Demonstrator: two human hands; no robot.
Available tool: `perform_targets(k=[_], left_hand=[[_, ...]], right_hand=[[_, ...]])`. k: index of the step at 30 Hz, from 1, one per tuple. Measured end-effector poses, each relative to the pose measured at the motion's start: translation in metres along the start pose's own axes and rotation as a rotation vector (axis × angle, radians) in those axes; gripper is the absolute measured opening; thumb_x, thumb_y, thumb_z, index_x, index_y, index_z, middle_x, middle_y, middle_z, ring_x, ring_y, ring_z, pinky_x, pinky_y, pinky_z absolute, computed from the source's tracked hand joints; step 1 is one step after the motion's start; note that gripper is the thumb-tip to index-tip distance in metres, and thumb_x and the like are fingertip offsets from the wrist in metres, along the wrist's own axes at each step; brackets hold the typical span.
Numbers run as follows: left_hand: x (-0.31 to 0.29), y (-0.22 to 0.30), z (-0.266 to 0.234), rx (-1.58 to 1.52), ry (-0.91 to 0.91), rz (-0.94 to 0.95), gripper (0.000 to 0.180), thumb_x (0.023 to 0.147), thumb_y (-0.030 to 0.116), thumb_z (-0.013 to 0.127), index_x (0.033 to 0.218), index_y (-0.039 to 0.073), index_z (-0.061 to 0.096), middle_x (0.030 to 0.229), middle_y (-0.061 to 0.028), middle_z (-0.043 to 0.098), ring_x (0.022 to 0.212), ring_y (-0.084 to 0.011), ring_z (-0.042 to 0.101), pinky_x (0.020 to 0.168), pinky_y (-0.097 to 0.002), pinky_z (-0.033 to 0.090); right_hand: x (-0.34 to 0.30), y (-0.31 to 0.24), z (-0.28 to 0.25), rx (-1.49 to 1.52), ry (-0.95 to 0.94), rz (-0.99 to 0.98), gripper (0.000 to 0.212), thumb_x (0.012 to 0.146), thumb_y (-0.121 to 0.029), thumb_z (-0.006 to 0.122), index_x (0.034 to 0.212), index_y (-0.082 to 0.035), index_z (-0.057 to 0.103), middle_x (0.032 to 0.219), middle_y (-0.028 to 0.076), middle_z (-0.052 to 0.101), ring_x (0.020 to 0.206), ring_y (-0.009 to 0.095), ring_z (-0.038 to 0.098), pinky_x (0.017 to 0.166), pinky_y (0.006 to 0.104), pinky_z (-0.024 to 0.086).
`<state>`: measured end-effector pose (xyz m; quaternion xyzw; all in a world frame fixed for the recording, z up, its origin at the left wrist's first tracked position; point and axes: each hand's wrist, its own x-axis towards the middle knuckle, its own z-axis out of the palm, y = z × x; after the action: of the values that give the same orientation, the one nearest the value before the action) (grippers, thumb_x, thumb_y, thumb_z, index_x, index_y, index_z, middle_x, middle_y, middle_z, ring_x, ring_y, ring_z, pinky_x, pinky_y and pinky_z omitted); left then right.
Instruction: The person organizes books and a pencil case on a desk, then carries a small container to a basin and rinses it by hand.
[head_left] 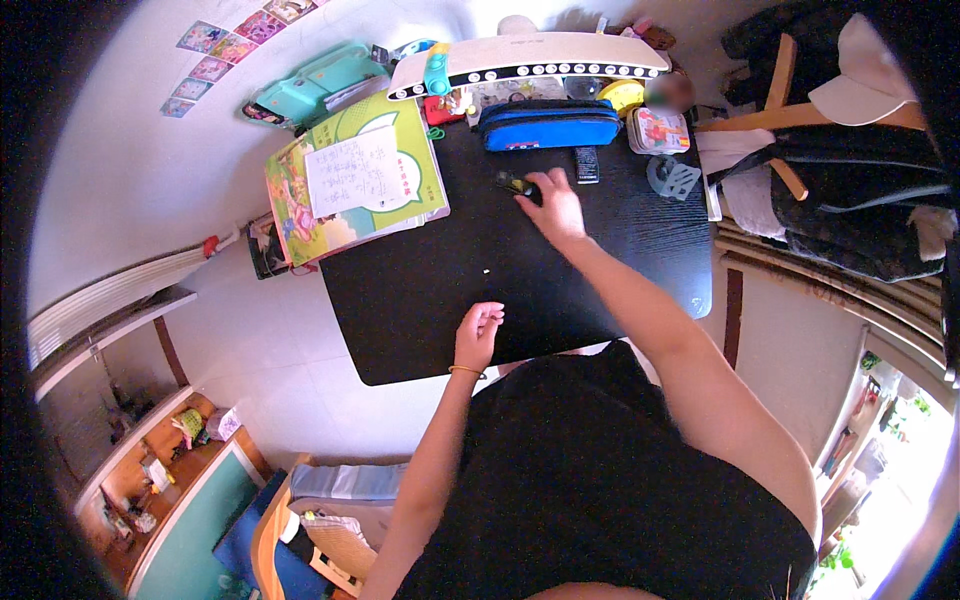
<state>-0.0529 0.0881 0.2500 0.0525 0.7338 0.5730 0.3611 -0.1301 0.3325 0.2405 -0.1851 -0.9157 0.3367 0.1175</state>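
Observation:
At the far middle of the black desk (430, 290), my right hand (558, 210) is closed on a small black object (516, 184) with a bit of yellow-green on it; its kind is too small to make out. Just beyond this hand lie a small black packet (587, 165) with pale print and a bright blue pencil case (550, 126). My left hand (481, 332) rests near the front edge of the desk, its fingers curled in and nothing visible in them. A tiny white scrap (487, 271) lies on the desktop a little beyond it.
Green workbooks (425, 180) with a handwritten sheet (350, 172) on top cover the left side. A white lamp bar (530, 58) spans the back. At the right are a small tin (659, 131) and a grey stencil-like plate (674, 178). Clothes hang on a wooden rack (780, 115).

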Motion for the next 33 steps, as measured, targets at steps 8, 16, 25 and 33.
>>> perform_targets(k=[8,16,25,33], left_hand=[[-0.003,0.000,0.000,-0.015,0.056,-0.008,0.018,0.082,0.002,0.047,0.098,0.004,0.055,0.090,-0.0078,0.061,0.079,-0.0139,0.059,0.072,-0.0254,0.046],[-0.009,0.009,-0.003,0.027,0.010,-0.074,0.018,0.082,-0.001,0.048,0.099,0.001,0.053,0.093,-0.0084,0.059,0.084,-0.0157,0.058,0.079,-0.0276,0.047],[-0.004,-0.004,-0.002,-0.013,-0.014,0.022,0.017,0.083,0.000,0.048,0.100,0.000,0.052,0.095,-0.0092,0.059,0.085,-0.0161,0.058,0.080,-0.0283,0.047],[0.005,0.009,0.005,0.027,-0.042,0.036,0.016,0.083,0.003,0.049,0.099,0.003,0.054,0.091,-0.0088,0.061,0.081,-0.0144,0.060,0.072,-0.0249,0.047]], right_hand=[[0.056,-0.070,0.074,0.041,-0.063,0.276,0.037,0.076,-0.018,0.059,0.108,-0.007,0.044,0.071,0.016,0.060,0.068,0.034,0.060,0.061,0.0427,0.048],[0.089,-0.082,0.062,-0.128,-0.149,0.198,0.032,0.081,-0.003,0.038,0.113,0.000,0.035,0.084,0.023,0.059,0.073,0.033,0.061,0.060,0.0411,0.050],[0.055,-0.043,-0.024,-0.104,0.327,-0.225,0.035,0.068,0.002,0.048,0.101,-0.007,0.050,0.095,0.011,0.053,0.082,0.029,0.055,0.068,0.0378,0.049],[0.097,0.010,-0.081,-0.459,0.037,-0.148,0.043,0.069,-0.015,0.065,0.108,-0.009,0.049,0.099,0.008,0.052,0.094,0.026,0.053,0.076,0.0370,0.047]])
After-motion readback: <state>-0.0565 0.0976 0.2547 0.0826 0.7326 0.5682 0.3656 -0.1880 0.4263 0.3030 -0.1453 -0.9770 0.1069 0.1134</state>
